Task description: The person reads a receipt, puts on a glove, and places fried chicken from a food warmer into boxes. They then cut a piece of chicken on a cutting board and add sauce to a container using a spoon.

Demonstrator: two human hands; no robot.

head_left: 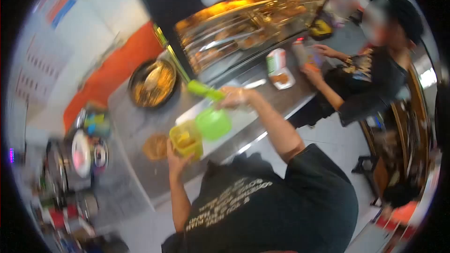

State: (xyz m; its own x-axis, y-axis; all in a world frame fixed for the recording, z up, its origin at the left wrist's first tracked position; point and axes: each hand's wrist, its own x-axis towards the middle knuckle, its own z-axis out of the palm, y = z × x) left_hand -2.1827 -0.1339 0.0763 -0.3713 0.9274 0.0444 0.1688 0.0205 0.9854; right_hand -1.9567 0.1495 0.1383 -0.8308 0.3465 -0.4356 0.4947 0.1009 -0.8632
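My left hand [178,163] is wrapped round the side of a yellow square tub [185,139] with pale yellow pieces inside. Fingers of my right hand [233,98] are closed round a bright green handle-like thing [205,89]; what it belongs to is blurred. Right beside the tub, below my right hand, is a light green round lid or bowl [213,124]. On the counter to the left of the tub lies a brown, flat-looking piece of food or paper [156,147].
A dark pan [140,100] of orange shredded food holds a ladle-like utensil. The lit food display case [234,33] stands behind the metal counter [126,131]. A co-worker [379,61] at right handles a package near a white-and-green carton [280,70]. Dishes [80,153] crowd the left side.
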